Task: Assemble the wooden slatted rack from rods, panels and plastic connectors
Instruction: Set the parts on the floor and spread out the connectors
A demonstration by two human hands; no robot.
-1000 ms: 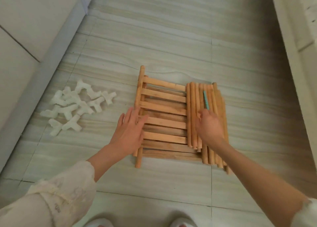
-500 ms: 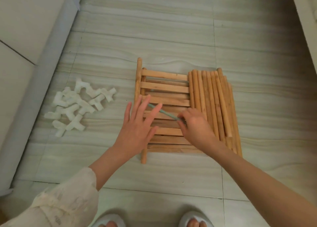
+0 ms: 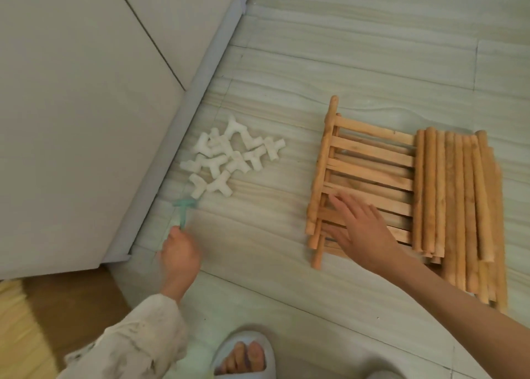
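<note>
Moved: green strip (image 3: 182, 213) has gone from over the slats to the left hand (image 3: 179, 254), now down by the wall.
Left fingers: curled, gripping the strip's lower end.
Right hand (image 3: 362, 232): fingers straight, resting on slatted panels (image 3: 370, 175).
Rods (image 3: 459, 200): lying against the panels' right side.
Connectors (image 3: 229, 160): white heap on the floor (image 3: 258, 278), just beyond the strip.

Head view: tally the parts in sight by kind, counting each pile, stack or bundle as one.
Pile of white plastic connectors: 1
Stack of slatted wooden panels: 1
Bundle of round wooden rods: 1
Teal T-shaped tool, in left hand: 1
Total: 4
</note>
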